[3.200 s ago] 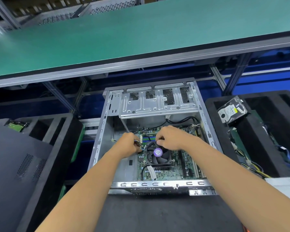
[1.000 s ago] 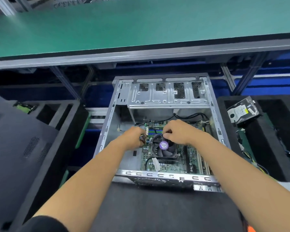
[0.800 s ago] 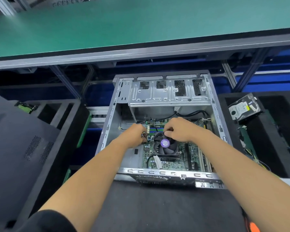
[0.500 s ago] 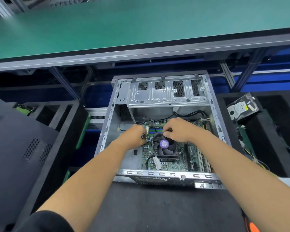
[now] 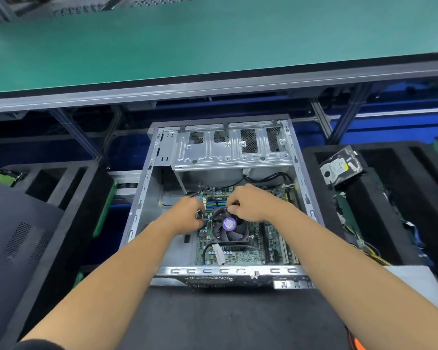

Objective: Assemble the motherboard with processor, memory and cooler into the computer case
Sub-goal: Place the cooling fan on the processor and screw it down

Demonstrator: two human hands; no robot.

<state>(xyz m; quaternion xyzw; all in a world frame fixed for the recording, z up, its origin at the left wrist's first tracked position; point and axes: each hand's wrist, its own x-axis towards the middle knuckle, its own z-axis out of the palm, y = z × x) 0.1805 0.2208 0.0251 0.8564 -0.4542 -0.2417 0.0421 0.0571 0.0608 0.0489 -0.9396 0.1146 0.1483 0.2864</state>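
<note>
Inside case, hands flank cooler.

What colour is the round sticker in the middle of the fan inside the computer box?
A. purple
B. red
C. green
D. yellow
A: the cooler fan sitting on the motherboard has a purple round sticker at its hub.

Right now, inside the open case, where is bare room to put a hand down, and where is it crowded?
Bare metal floor lies left of the motherboard, beside the computer case left wall. Under the drive cage is also free. Crowded around the cooler, where left hand and right hand work.
</note>
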